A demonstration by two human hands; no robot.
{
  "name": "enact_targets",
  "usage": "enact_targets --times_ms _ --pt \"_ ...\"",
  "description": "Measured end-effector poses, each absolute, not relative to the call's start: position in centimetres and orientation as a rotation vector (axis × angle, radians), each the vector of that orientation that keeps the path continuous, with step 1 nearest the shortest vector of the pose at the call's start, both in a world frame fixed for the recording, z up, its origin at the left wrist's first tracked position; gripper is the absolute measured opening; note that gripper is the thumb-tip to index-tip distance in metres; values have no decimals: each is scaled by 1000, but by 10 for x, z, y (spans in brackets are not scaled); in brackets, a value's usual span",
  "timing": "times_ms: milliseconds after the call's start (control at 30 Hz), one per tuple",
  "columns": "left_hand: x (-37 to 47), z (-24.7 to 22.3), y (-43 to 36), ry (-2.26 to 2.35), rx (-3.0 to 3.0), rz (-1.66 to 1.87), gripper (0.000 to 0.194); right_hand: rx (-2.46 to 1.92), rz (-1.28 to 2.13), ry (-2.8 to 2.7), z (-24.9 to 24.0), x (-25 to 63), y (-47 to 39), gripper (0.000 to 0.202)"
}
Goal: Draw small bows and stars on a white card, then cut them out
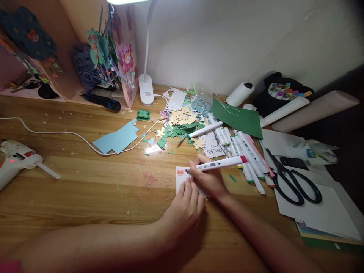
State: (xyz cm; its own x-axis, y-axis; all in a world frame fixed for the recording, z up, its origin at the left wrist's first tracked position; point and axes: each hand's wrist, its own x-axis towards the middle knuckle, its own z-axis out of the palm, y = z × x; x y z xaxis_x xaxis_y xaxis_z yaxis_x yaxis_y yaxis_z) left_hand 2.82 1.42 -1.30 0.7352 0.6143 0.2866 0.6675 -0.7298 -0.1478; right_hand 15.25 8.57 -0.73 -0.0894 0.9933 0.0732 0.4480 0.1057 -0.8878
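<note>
At the paper (179, 185), left hand (188, 201) rests palm-down, right hand (209, 181) pinches a marker (223, 163).

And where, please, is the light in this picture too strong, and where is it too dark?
In the head view, the lamp is washed out at the top, glare whitens the table below the scraps, and parts of the right edge are nearly black; also in the head view, a soft shadow lies between the forearms, while the marker and card are well lit.
</note>
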Motion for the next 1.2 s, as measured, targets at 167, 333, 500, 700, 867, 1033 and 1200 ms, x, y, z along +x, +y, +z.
enact_targets --times_ms 167,333,500,700,867,1033,1200 --pt "27 -13 13 -1015 -2674 -308 34 -1428 979 -1623 -5 152 86 33" --pt "28 -14 14 -1026 -2666 -330 34 -1451 986 -1615 -5 152 84 33" --pt "28 -13 14 -1023 -2690 -339 37 -1457 1010 -1620 -8 152 84 32" --pt "28 -11 13 -1031 -2684 -321 35 -1460 990 -1626 -5 152 85 32" --pt "28 -10 12 -1026 -2720 -315 40 -1467 969 -1635 -5 152 85 32" --pt "27 -10 12 -1022 -2701 -307 35 -1457 990 -1614 -4 152 85 32" --pt "28 -11 14 -1026 -2678 -325 34 -1464 976 -1632 -5 152 84 32"
